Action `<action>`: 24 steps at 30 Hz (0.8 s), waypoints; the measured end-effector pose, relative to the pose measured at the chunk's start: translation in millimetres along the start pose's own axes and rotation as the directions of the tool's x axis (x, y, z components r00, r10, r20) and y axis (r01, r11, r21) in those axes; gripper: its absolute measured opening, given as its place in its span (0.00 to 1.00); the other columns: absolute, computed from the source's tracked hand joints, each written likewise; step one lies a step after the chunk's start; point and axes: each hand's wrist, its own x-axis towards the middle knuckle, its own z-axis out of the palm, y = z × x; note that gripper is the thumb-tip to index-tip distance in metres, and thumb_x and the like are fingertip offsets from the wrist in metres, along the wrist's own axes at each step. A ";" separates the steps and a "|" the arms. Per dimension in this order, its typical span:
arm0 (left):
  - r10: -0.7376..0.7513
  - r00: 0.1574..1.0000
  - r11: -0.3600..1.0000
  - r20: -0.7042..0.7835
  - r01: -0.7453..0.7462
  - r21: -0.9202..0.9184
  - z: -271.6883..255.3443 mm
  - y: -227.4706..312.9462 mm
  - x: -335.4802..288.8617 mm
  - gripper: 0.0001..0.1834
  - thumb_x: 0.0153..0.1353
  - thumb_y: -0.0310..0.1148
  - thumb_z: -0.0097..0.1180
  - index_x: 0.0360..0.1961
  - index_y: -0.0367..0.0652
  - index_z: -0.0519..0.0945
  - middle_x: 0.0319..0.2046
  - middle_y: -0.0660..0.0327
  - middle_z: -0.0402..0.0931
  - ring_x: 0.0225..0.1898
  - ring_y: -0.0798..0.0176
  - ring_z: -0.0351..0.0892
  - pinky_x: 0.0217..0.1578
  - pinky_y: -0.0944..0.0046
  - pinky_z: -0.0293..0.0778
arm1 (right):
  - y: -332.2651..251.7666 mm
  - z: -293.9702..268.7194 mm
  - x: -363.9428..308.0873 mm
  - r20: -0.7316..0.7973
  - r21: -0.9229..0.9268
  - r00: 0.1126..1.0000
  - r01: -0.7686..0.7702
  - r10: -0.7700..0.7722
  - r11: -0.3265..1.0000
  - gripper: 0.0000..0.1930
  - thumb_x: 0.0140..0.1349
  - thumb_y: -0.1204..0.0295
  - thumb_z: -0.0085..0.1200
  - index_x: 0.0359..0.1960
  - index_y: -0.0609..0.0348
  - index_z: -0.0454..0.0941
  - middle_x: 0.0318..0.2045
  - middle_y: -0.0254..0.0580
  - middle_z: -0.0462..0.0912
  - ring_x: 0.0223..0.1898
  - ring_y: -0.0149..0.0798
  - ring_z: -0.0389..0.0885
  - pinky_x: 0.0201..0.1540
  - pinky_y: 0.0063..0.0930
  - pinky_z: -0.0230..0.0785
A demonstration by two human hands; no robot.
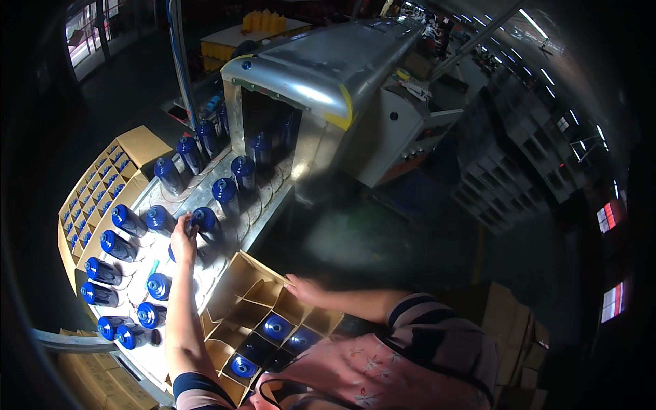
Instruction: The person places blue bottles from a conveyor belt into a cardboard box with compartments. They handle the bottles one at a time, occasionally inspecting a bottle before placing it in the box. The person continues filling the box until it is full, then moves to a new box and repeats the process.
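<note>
My left hand (pixel 183 240) reaches over the pale, brightly lit table top, its fingers closed at the top of a blue bottle (pixel 203 219). Part of another blue bottle shows behind that wrist. Close to me stands an open cardboard box (pixel 263 273) with cardboard dividers. Several of its cells hold blue round-topped bottles, one of them a bottle (pixel 277 326) near the middle. On the box's far right rim, my right hand (pixel 305 290) grips the edge with bent fingers; its thumb is not clear to see.
More blue bottles (pixel 117 244) stand along the table's left side. Beyond them is a filled divided carton (pixel 99 195). A metal tunnel housing (pixel 307 68) spans the conveyor (pixel 263 205) at the far end. Yellow containers (pixel 263 22) stand behind; folded cardboard (pixel 502 328) lies at right.
</note>
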 end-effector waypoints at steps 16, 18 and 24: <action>-0.393 0.757 0.764 0.523 0.585 -0.273 -176.1 -3.9 -442.2 0.10 0.52 0.18 0.62 0.37 0.40 0.85 0.36 0.62 0.83 0.37 0.70 0.80 0.38 0.68 0.76 | 20.9 54.0 -19.5 -0.067 -0.107 0.997 0.038 -0.045 0.994 0.20 0.69 0.56 0.43 0.56 0.53 0.67 0.43 0.55 0.80 0.43 0.59 0.79 0.46 0.48 0.70; -0.297 0.832 0.852 0.469 0.453 -0.264 -182.8 4.3 -461.9 0.12 0.49 0.18 0.63 0.36 0.41 0.85 0.41 0.61 0.83 0.41 0.65 0.80 0.42 0.65 0.76 | 25.2 58.4 -17.8 -0.076 -0.098 0.997 0.010 -0.018 0.995 0.18 0.69 0.56 0.42 0.52 0.52 0.67 0.41 0.56 0.81 0.43 0.61 0.79 0.44 0.52 0.70; -0.232 0.902 0.953 0.365 0.286 -0.102 -167.2 28.9 -468.2 0.17 0.44 0.20 0.65 0.38 0.43 0.85 0.45 0.59 0.82 0.45 0.56 0.76 0.49 0.60 0.72 | 25.3 44.4 -16.2 -0.031 -0.082 0.996 0.075 -0.078 0.994 0.19 0.70 0.56 0.42 0.54 0.54 0.66 0.41 0.56 0.80 0.42 0.59 0.78 0.44 0.49 0.70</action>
